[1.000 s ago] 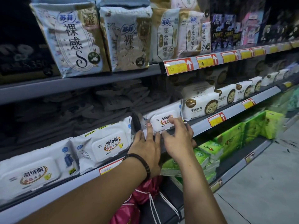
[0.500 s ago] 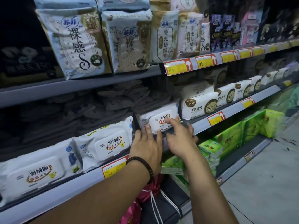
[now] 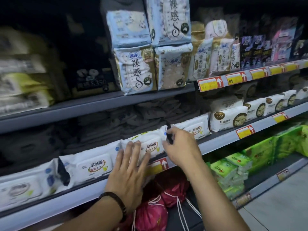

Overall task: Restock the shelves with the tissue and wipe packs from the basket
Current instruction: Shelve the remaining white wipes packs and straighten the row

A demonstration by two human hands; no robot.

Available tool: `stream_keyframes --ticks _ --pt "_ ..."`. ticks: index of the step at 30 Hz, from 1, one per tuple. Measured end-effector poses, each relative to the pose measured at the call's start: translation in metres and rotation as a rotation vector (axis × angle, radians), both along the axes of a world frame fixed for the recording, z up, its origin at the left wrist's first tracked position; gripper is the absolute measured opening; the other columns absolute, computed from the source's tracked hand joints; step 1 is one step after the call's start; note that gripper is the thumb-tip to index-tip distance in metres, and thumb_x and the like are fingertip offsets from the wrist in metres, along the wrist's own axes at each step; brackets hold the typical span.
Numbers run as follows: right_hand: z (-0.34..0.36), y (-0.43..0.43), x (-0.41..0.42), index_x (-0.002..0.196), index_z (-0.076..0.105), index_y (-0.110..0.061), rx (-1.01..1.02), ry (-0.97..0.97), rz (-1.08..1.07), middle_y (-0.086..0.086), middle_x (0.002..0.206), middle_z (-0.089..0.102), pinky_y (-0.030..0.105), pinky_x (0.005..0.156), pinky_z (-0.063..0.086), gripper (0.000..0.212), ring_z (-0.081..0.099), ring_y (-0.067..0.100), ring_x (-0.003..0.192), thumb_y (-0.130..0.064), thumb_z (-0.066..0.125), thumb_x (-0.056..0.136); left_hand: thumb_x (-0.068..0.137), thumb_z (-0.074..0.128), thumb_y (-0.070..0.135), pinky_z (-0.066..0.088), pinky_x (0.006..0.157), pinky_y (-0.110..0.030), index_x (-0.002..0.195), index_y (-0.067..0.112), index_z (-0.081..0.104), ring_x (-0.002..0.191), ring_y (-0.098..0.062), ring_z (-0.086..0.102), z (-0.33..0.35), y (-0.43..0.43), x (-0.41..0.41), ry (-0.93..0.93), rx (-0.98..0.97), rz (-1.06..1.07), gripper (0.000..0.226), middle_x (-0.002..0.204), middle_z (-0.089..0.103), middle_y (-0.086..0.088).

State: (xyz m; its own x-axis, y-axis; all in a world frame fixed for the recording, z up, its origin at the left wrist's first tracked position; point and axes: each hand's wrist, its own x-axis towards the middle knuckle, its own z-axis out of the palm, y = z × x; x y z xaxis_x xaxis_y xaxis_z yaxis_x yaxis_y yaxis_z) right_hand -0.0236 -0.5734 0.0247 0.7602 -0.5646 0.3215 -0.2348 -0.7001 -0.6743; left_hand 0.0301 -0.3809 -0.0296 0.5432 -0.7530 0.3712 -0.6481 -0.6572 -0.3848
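Both hands have left the wipe pack to the right of the shelf divider, where they were pressed together half a second ago, and have shifted to its neighbour on the left. That white wipe pack (image 3: 150,146), with a rounded flip lid and a red and gold label, lies face out on the middle shelf (image 3: 221,142), touching the black divider (image 3: 168,130) on its right and another identical pack (image 3: 93,165) on its left. The pack handled before (image 3: 195,130) now sits untouched just past the divider, which suggests it has been placed and the person is tidying the row. The left hand (image 3: 129,172) lies flat with its fingers (image 3: 133,147) straight and spread, fingertips resting on the pack's lid and holding nothing. The right hand (image 3: 183,147) reaches in from the lower right, its fingers loosely bent around the divider; motion blur hides whether it pinches the divider or only touches it. A dark beaded wristband (image 3: 115,202) circles the left wrist. Below the shelf edge, between the two forearms, sit red drawstring bags (image 3: 171,189); the basket itself cannot be made out. Further right on the same shelf stand white and brown packs (image 3: 228,119), and bright green tissue packs (image 3: 260,154) fill the shelf below.
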Motion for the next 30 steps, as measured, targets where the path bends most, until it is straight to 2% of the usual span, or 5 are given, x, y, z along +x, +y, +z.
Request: stream_keyframes --ticks 4,8,18,24,30 --pt "-0.006 0.024 0.009 0.144 0.056 -0.018 0.021 0.129 0.042 0.013 0.14 0.063 0.04 0.107 0.05 0.061 0.057 0.035 0.132 -0.046 0.069 0.091 0.061 0.069 0.05 0.016 0.123 -0.063 0.162 0.013 0.032 0.157 -0.05 0.001 -0.005 -0.003 0.006 0.081 0.031 0.028 0.114 0.17 0.002 -0.031" --pt "-0.012 0.03 0.016 0.151 0.044 -0.016 0.029 0.148 0.026 0.018 0.147 0.054 0.039 0.109 0.046 0.063 0.05 0.037 0.138 -0.042 0.062 0.096 0.084 0.051 0.055 -0.011 0.126 -0.057 0.164 0.019 -0.015 0.148 -0.047 -0.038 0.002 -0.021 0.01 0.084 0.106 0.034 0.109 0.159 -0.041 -0.027" --pt "-0.014 0.025 0.021 0.167 0.025 -0.016 0.066 0.17 0.051 0.018 0.154 0.052 0.035 0.117 0.038 0.084 0.041 0.035 0.146 -0.043 0.062 0.097 0.086 0.054 0.056 -0.011 0.124 -0.058 0.161 0.014 -0.023 0.145 -0.057 -0.036 0.009 -0.039 0.011 0.119 0.228 0.159 0.116 0.154 -0.042 -0.035" --pt "-0.011 0.04 0.01 0.161 0.035 -0.018 0.059 0.154 0.031 0.017 0.159 0.038 0.041 0.118 0.037 0.074 0.039 0.037 0.147 -0.041 0.064 0.097 0.092 0.051 0.05 -0.008 0.128 -0.052 0.165 0.017 -0.009 0.155 -0.042 -0.026 0.026 -0.018 0.002 0.154 0.168 0.082 0.101 0.165 -0.032 -0.025" --pt "-0.005 0.102 0.002 0.139 0.058 -0.024 -0.073 0.083 0.188 0.006 0.135 0.055 0.037 0.108 0.044 0.042 0.055 0.03 0.128 -0.033 0.061 0.098 0.053 0.072 0.044 0.035 0.11 -0.058 0.142 0.016 0.058 0.133 -0.048 0.045 0.021 0.07 -0.006 0.121 -0.003 0.105 0.094 0.146 0.052 -0.025"
